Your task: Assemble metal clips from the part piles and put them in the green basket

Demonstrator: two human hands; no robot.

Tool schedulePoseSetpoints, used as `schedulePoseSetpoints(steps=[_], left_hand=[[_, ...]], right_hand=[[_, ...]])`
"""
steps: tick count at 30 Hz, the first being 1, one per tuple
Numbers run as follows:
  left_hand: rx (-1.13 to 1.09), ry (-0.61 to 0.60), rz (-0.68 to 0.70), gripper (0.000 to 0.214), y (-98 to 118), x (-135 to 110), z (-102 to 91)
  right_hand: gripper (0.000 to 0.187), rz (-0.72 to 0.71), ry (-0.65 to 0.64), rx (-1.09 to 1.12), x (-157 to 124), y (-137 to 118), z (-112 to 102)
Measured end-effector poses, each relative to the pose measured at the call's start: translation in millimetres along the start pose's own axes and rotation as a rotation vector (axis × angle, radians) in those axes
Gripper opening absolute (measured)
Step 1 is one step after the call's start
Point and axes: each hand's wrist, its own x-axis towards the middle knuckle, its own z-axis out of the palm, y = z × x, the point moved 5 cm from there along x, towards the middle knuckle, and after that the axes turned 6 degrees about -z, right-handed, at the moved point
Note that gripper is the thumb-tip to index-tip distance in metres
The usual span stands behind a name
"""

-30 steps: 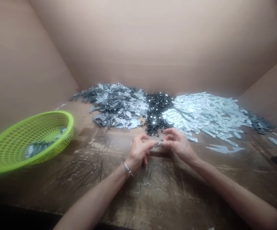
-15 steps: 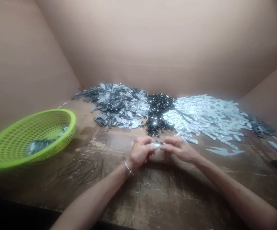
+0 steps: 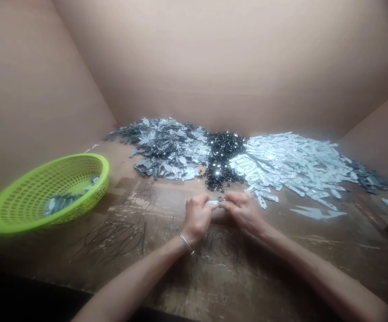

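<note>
Over the middle of the worn table, my left hand point(image 3: 197, 217) is closed around a small silvery metal strip point(image 3: 213, 202). My right hand point(image 3: 242, 211) pinches at the strip's right end with thumb and forefinger. A tiny dark part point(image 3: 219, 199) shows at that end, between the two hands; how it is joined is too small to tell. Just beyond my fingers lies a pile of small shiny black parts point(image 3: 225, 154). To its right spreads a heap of long pale metal strips point(image 3: 291, 161), and to its left a heap of grey flat metal pieces point(image 3: 170, 150).
A green perforated basket point(image 3: 104, 172) stands at the left with several metal pieces in it. Thin dark wires or scratches point(image 3: 113, 237) mark the tabletop. A pale pointed shape point(image 3: 317, 213) lies right of my hands. Pinkish-brown walls point(image 3: 214, 53) enclose the back and sides.
Both hands have turned slightly, with the knuckles more on top and the fingers closed tighter on the strip. The whole view has shifted slightly.
</note>
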Motion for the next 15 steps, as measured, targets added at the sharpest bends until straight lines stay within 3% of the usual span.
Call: schedulePoseSetpoints(steps=[3, 7, 12, 15], left_hand=[[0.02, 0.011, 0.0, 0.021, -3.2, 6.9, -5.8], [-0.101, -0.117, -0.094, 0.016, -10.2, 17.0, -5.0], [-0.233, -0.308, -0.077, 0.017, -1.2, 19.7, -6.3], [-0.214, -0.251, -0.025, 0.017, 6.8, 21.5, -37.9]], right_hand=[[0.026, -0.051, 0.057, -0.081, 3.3, -3.1, 9.4], [0.026, -0.035, 0.073, -0.042, 8.0, -0.2, 11.0], [0.025, 0.07, -0.166, 0.254, 15.3, -1.7, 2.2], [0.028, 0.146, -0.249, 0.412, 12.1, -1.4, -4.1]])
